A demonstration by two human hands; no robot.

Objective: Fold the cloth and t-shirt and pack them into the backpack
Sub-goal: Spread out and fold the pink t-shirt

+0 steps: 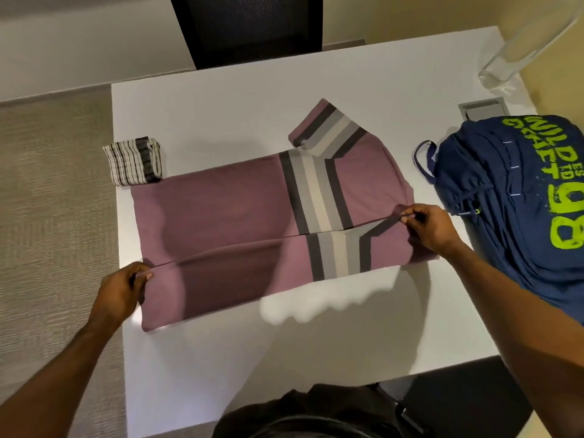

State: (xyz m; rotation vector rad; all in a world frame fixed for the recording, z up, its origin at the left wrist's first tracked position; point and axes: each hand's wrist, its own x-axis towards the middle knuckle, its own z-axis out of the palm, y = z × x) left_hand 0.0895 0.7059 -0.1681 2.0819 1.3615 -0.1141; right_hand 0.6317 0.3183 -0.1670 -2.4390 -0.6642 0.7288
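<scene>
A mauve t-shirt (221,210) with grey, black and cream stripes lies flat across the white table (316,336), its near long side folded over toward the middle. My left hand (121,289) pinches the folded edge at the shirt's left end. At the right end my right hand (431,226) pinches the same edge. One sleeve sticks out at the far side. A folded striped cloth (134,161) rests at the shirt's far left corner. The navy backpack (521,197) with green lettering lies at the table's right.
A black chair (249,26) stands behind the table's far edge. A clear glass vase (518,52) is at the far right corner, with a grey cable hatch (480,110) near it. Carpet lies to the left of the table.
</scene>
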